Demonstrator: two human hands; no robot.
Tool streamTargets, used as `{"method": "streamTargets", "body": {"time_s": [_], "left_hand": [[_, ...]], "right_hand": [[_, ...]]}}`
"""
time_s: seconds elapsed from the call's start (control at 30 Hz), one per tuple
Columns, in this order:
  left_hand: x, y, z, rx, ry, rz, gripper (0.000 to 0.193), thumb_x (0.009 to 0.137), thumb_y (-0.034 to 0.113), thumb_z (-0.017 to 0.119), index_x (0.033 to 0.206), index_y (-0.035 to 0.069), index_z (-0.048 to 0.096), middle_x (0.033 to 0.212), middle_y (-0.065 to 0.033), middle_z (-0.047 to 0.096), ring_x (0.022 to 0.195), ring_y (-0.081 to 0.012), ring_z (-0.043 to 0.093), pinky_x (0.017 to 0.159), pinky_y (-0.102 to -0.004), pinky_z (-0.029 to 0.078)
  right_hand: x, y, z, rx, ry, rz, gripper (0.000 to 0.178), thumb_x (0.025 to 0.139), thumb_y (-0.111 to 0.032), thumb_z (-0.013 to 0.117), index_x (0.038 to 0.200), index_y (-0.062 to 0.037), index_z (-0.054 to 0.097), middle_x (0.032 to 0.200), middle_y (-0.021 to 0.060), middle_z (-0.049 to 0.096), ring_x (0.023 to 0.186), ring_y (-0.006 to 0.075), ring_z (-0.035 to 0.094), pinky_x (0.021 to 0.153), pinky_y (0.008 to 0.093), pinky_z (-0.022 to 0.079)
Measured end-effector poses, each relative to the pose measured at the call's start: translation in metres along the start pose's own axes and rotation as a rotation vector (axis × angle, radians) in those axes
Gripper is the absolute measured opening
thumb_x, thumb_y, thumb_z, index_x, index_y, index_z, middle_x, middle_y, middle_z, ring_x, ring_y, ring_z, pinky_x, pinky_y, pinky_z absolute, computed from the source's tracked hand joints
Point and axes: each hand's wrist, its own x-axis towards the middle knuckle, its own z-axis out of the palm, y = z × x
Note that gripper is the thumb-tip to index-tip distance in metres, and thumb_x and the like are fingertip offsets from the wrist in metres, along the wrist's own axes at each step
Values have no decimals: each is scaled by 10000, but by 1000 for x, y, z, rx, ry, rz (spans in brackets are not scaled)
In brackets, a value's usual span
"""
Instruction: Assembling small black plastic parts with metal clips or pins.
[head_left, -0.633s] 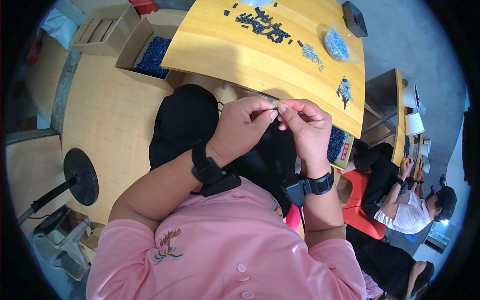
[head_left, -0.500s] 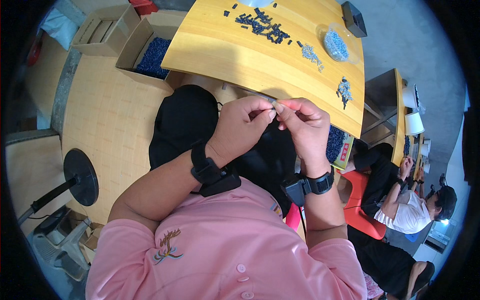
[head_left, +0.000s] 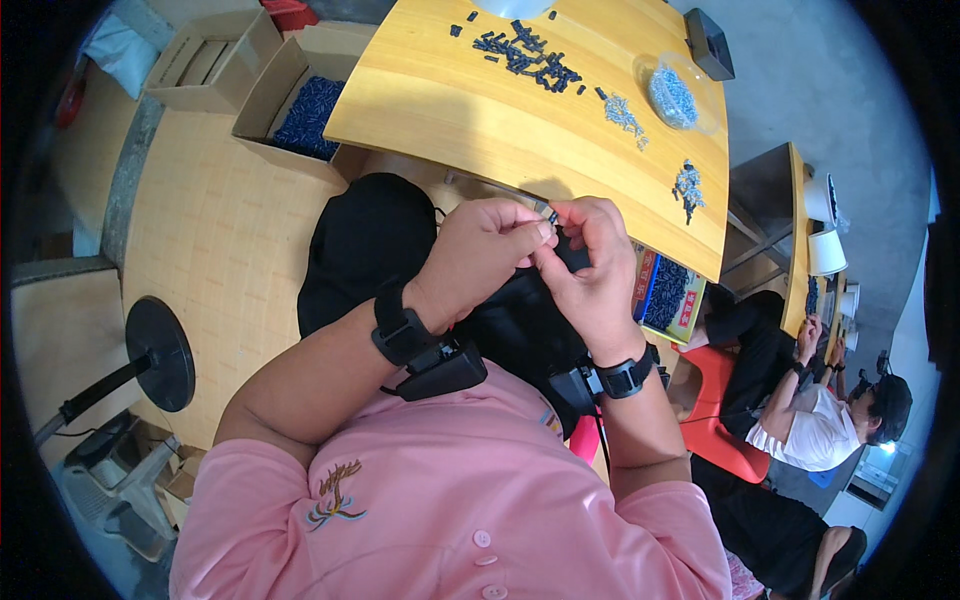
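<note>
My left hand (head_left: 480,248) and my right hand (head_left: 592,268) meet over my lap, just off the near edge of the wooden table (head_left: 420,100). Thumbs and forefingers pinch together at a small dark and clear piece (head_left: 552,216), mostly covered by the fingertips, so its exact kind does not show. On the tabletop ahead lies a loose spread of small black cylindrical pieces (head_left: 530,62). To their right are small clear-bluish pieces (head_left: 623,119), and nearer the right edge sits a little heap of black and clear pieces (head_left: 688,187).
A clear bowl of light-blue pieces (head_left: 673,97) and a black tray (head_left: 708,45) stand at the table's right. Cardboard boxes (head_left: 262,140), one full of dark pieces, are at left. A box of dark pieces (head_left: 668,297) sits below the table. A co-worker (head_left: 815,420) sits at right.
My right hand has shifted slightly left and down, its fingers now more curled. The box below the table's right side shows more than before.
</note>
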Motion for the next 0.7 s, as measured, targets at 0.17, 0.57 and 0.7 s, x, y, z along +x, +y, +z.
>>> {"method": "streamTargets", "body": {"time_s": [0.17,0.57,0.7], "left_hand": [[-1,0,0,-36,33,-24,167,866,106,583,904,-35,662,823,-66,665,712,-82,593,641,-209,481],[-2,-14,5,-38,38,-31,164,872,104,566,887,-29,661,789,-38,640,685,-66,571,627,-203,481],[6,-28,-2,-34,-33,-172,224,921,191,557,1028,8,629,946,-47,642,851,-81,592,768,-208,477]], "right_hand": [[0,2,0,-77,-7,-63,295,692,-19,689,967,14,587,879,151,553,820,311,561,717,366,478],[-6,14,-3,-100,-34,-195,250,695,-32,688,921,21,596,846,150,566,753,311,552,682,373,467],[-6,18,4,-124,-57,-168,272,685,-23,682,938,21,593,864,159,570,792,328,556,716,387,471]]}}
